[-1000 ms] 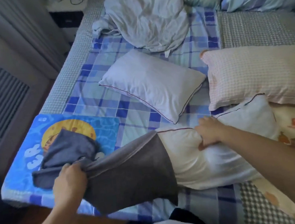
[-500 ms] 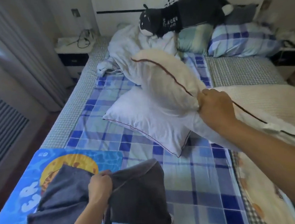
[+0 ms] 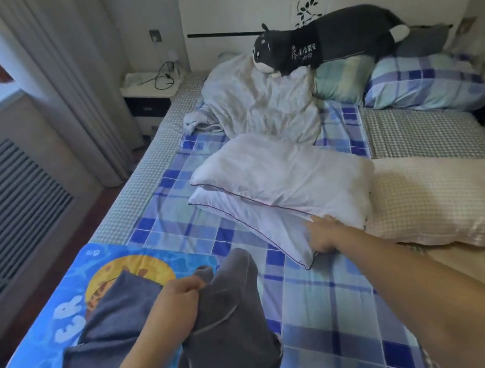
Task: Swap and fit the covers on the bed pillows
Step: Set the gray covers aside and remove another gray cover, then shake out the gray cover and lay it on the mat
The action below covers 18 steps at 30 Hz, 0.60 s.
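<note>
Pillows [image 3: 283, 178] lie stacked, right hand [image 3: 322, 236] seemingly touching; left hand [image 3: 174, 311] grips grey cover [image 3: 232, 332].

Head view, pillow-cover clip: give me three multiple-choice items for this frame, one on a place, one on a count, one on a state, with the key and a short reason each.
1. Where does the upper white pillow lie?
A. stacked on another white pillow
B. on the floor
C. on the nightstand

2. How many bare white pillows lie stacked mid-bed?
A. one
B. two
C. four

3. What is the left hand doing?
A. resting flat on the sheet
B. hanging idle
C. gripping the grey cover

Key:
1 A, since the lower white pillow shows beneath it on the plaid sheet.
2 B, since two piped edges run one above the other.
3 C, since its fingers curl round bunched cloth of the grey cover, while the right hand touches the lower pillow's corner.
</note>
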### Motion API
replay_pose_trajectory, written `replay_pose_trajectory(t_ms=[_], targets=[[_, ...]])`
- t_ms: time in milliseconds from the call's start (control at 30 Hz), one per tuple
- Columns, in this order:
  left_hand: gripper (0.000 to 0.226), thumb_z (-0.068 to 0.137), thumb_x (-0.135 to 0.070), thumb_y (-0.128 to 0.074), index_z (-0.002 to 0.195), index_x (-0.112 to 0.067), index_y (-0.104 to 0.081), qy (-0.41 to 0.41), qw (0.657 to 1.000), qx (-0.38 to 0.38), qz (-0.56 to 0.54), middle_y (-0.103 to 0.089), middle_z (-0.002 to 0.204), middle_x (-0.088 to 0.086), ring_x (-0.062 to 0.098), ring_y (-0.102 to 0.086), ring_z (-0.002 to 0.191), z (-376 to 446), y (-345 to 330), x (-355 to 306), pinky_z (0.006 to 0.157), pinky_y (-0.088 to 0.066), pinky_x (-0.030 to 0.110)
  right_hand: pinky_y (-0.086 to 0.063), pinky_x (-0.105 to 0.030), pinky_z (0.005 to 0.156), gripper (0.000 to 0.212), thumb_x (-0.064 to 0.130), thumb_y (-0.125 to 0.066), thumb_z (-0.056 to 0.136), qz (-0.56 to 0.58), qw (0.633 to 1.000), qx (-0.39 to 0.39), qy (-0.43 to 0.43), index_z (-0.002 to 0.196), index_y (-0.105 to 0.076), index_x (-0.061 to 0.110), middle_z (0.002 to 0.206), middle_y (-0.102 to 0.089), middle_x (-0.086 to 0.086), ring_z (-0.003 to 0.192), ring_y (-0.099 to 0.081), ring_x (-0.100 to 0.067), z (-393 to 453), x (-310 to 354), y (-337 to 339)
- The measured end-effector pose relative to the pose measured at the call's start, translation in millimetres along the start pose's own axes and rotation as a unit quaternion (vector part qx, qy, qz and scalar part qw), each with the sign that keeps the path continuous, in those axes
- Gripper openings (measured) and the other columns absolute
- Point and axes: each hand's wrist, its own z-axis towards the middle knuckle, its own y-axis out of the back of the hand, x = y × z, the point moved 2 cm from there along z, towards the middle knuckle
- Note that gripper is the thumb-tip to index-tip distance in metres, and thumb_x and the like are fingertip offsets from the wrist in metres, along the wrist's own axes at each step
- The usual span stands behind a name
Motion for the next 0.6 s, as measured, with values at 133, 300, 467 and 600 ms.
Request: replay_pose_trajectory(t_ms=[133,300,467,600], targets=[[0.049,0.09,0.002,-0.045,0.059,-0.028,-0.068,-0.028,0.998,0.037,0.045,-0.071,0.069,0.003,0.011,-0.063,0.066,5,-4,-21,0.068,-0.05,0.028,-0.04,-0.03,0.101,0.067,0.027,-0.057,0.09,0.125,0.991,-0.03,0.038,0.153,-0.034,0.026,0.152,-0.045,-0.006,0.13,-0.05,-0.027,-55,-14,5],[0.039,0.088,0.003,-0.044,0.062,-0.017,-0.066,-0.076,0.989,0.122,0.033,-0.062,0.064,0.005,0.013,-0.057,0.063,0,-7,-70,0.068,-0.044,0.03,-0.041,-0.007,0.086,0.076,0.016,-0.068,0.093,0.324,0.929,-0.014,0.178,0.152,-0.029,0.042,0.141,-0.038,0.023,0.128,-0.044,-0.003,-159,27,-8],[0.016,0.064,-0.008,-0.048,0.054,-0.016,-0.058,-0.13,0.958,0.235,-0.1,-0.045,0.057,0.009,0.014,-0.043,0.049,-7,22,-110,0.047,-0.034,0.023,-0.022,-0.039,0.12,0.09,0.038,-0.083,0.076,0.204,0.948,-0.149,0.191,0.15,-0.033,0.041,0.166,-0.002,0.005,0.148,-0.009,-0.018,-176,28,-52],[0.033,0.079,0.0,-0.045,0.056,-0.016,-0.063,-0.08,0.964,0.19,-0.17,-0.049,0.061,0.012,0.015,-0.045,0.047,27,44,-99,0.043,-0.033,0.02,-0.037,-0.038,0.105,0.028,0.048,-0.075,0.073,0.248,0.941,-0.207,0.103,0.09,-0.065,0.028,0.131,-0.062,0.003,0.13,-0.049,-0.028,-195,-8,-44]])
